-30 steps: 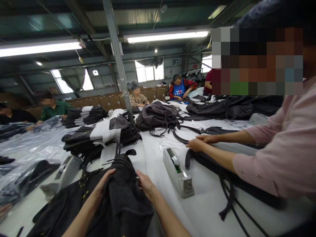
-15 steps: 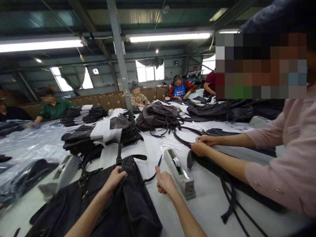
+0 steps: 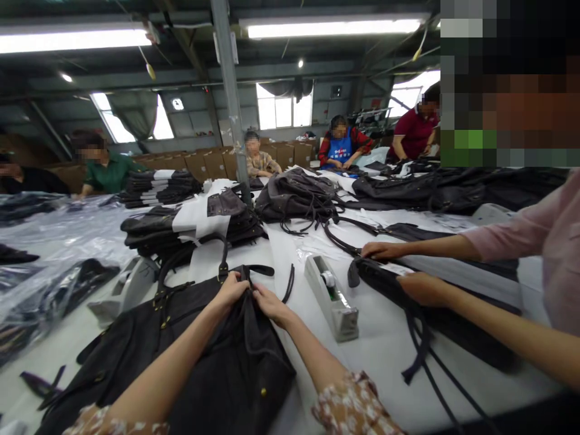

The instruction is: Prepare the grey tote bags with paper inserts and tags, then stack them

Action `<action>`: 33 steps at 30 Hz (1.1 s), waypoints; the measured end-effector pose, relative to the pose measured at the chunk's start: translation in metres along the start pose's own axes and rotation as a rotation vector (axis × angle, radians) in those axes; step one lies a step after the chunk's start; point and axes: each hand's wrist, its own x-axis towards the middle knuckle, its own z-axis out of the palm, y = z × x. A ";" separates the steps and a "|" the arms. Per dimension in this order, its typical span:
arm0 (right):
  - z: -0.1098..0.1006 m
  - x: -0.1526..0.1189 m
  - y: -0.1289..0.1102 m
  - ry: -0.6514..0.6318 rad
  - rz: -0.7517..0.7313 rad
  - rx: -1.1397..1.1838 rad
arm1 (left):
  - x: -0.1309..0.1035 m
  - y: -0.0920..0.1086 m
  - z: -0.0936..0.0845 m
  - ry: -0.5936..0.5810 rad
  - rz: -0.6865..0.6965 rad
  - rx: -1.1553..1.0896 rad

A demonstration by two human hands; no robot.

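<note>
A dark handbag [image 3: 181,368] with brass-coloured fittings lies on the white table in front of me, its looped handle pointing away. My left hand [image 3: 234,289] is closed on the bag's upper edge near the base of the handle. Just to its right, my right hand [image 3: 268,302] has its fingers closed on the same edge, where the dark material is gathered into a fold. Both sets of fingertips are partly hidden by the material. Beyond my right hand, a thin dark strap [image 3: 290,284] sticks up from the bag's far side.
A grey tape dispenser [image 3: 333,302] stands right of the bag, another dispenser [image 3: 124,293] to the left. Stacked dark bags [image 3: 149,232] lie behind. At right, a co-worker in a pink sleeve [image 3: 516,235] handles another dark bag [image 3: 453,320]. Clear plastic [image 3: 67,241] covers the left side.
My right hand has moved left from the thin strap to the bag's edge, beside my left hand. The co-worker's nearer hand has moved right along their bag. The view has shifted slightly.
</note>
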 end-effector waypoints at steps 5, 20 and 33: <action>-0.004 -0.074 -0.004 -0.212 0.104 -0.017 | -0.005 -0.006 0.008 -0.043 -0.093 -0.025; 0.014 -0.167 -0.022 0.132 0.180 -0.287 | -0.025 -0.022 0.011 -0.285 -0.150 -0.191; 0.037 -0.103 -0.010 0.224 0.293 -0.719 | -0.100 -0.048 -0.001 -0.353 0.580 0.213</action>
